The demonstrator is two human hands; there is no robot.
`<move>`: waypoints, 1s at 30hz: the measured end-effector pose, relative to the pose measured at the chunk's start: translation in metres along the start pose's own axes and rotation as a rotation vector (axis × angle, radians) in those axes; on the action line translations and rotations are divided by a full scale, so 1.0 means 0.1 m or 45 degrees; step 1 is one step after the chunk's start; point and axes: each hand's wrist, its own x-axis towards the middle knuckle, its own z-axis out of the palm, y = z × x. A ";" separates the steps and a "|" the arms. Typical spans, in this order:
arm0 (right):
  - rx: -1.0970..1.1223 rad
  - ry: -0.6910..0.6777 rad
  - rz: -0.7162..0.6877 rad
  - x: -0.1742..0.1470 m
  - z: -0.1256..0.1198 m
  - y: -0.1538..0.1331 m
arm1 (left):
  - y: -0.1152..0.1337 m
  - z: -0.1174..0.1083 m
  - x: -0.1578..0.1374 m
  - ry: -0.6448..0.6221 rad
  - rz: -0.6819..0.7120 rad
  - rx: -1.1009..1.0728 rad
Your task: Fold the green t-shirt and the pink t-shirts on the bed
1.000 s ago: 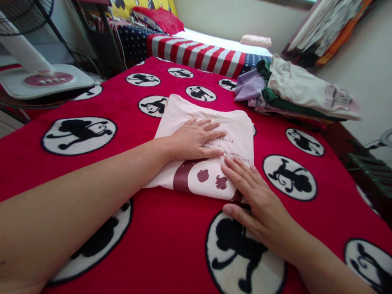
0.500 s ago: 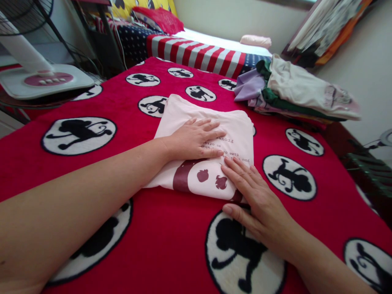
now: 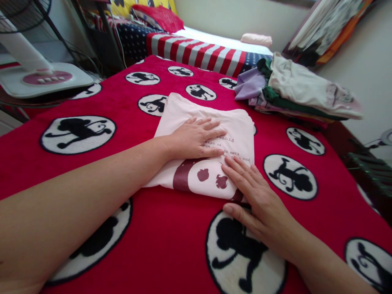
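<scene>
Garment [image 3: 196, 175] between fan [image 3: 45, 77] and clothes pile [image 3: 301, 87].

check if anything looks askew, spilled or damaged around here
Nothing looks spilled or damaged. Only the clothes pile, at the far right on the red blanket, looks untidy: a lavender piece sticks out past its left side. The folded pale pink garment looks fairly neat.

Viewpoint: dipped very slightly since the earlier pictures.
Folded pink shirt [image 3: 235, 126]: far edge marginally higher in view.
Fan base [image 3: 45, 79]: likewise a trace higher.
Clothes pile [image 3: 306, 90]: displaced minutely upward and rightward in view.
Dark band [image 3: 298, 3] at top border: bright sliver above it now cropped off.
</scene>
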 end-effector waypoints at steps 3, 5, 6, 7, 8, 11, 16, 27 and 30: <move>0.002 0.003 -0.001 -0.01 0.00 0.00 | 0.00 0.00 0.00 -0.001 -0.002 0.000; 0.000 0.005 -0.001 -0.01 0.00 0.00 | 0.00 0.01 0.00 0.005 0.003 0.004; -0.003 0.005 0.000 -0.01 0.00 0.00 | 0.00 0.01 0.00 0.008 0.006 0.007; -0.007 0.006 0.002 -0.01 0.00 0.01 | 0.00 0.01 0.00 0.010 0.009 0.010; -0.012 0.004 0.003 -0.01 0.00 0.01 | 0.00 0.01 0.00 0.011 0.010 0.012; -0.018 0.003 0.003 -0.01 0.00 0.01 | 0.00 0.01 0.00 0.009 0.007 0.013; -0.012 0.001 0.006 0.00 0.00 0.00 | 0.01 0.00 0.01 -0.003 -0.003 0.009; -0.027 -0.002 -0.005 -0.02 0.00 0.00 | 0.02 -0.01 0.00 -0.011 -0.008 0.022; -0.025 0.002 -0.006 -0.02 0.00 0.00 | 0.03 -0.01 0.00 -0.009 0.000 0.023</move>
